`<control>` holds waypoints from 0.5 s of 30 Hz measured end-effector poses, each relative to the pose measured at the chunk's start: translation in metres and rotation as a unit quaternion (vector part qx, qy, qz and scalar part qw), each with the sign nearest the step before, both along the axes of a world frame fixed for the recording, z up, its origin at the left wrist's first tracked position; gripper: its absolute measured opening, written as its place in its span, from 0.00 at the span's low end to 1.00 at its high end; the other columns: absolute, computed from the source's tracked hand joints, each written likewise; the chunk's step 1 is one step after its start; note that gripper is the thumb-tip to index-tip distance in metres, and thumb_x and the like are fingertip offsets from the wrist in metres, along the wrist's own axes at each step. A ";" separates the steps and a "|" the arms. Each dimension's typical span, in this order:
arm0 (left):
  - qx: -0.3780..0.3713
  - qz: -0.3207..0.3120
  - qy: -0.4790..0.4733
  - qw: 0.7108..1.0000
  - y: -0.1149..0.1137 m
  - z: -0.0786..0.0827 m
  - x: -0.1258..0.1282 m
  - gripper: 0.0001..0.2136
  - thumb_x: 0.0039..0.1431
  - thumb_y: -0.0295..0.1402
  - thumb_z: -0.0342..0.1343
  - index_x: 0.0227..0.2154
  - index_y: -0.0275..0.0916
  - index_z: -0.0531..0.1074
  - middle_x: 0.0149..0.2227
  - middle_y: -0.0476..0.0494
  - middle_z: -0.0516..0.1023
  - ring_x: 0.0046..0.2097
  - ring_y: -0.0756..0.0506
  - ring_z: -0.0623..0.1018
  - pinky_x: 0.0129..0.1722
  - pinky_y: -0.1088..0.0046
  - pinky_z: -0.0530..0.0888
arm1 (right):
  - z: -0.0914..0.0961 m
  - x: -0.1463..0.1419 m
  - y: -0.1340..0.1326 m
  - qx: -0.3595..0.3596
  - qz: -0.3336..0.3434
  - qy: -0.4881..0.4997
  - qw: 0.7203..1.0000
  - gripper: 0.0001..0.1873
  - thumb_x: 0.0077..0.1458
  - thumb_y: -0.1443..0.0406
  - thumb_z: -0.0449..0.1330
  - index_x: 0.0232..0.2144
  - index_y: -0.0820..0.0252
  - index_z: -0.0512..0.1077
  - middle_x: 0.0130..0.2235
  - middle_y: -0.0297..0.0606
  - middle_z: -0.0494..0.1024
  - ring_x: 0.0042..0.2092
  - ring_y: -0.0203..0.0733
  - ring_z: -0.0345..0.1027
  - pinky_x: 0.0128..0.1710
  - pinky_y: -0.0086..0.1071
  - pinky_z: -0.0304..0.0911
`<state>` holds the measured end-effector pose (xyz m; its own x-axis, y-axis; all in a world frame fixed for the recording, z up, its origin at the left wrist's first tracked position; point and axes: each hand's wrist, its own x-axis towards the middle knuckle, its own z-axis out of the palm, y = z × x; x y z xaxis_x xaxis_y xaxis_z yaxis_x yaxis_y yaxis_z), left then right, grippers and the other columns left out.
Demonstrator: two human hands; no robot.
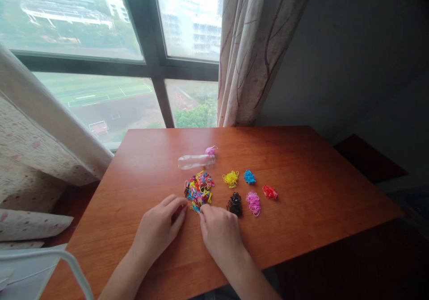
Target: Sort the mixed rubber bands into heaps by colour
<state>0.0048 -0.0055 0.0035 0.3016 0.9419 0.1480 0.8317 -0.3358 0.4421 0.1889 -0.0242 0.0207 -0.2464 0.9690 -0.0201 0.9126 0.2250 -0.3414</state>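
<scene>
A mixed heap of small coloured rubber bands [201, 186] lies in front of me on the wooden table. At its lower left, my left hand [162, 222] has its thumb and fingers brought together; what they hold, if anything, is hidden. My right hand [221, 228] is closed at the heap's lower edge, with a bit of blue band showing by its fingertips. To the right are single-colour piles: yellow bands [231, 179], blue bands [250, 177], black bands [235, 204], pink bands [254, 203] and red bands [270, 192]. The black pile is nearest my right hand.
Behind the heap a clear plastic bottle [196, 161] lies on its side, with a pink cap [211, 150] by its mouth. A window [157, 70] and curtains [250, 50] stand beyond the table [301, 228]. A white curved frame [72, 264] is at lower left.
</scene>
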 end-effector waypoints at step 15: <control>-0.007 0.001 -0.003 1.000 0.001 0.003 0.001 0.09 0.65 0.34 0.47 0.37 0.44 0.73 0.33 0.50 0.76 0.33 0.48 0.78 0.32 0.75 0.70 | -0.003 0.002 0.000 0.001 0.000 0.016 1.000 0.06 0.63 0.70 0.56 0.36 0.55 0.71 0.34 0.33 0.80 0.36 0.39 0.74 0.30 0.28 0.53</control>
<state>0.0061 -0.0046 0.0064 0.2993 0.9443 0.1370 0.8299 -0.3285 0.4509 0.1907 -0.0239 0.0176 -0.2470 0.9690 -0.0105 0.9014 0.2258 -0.3694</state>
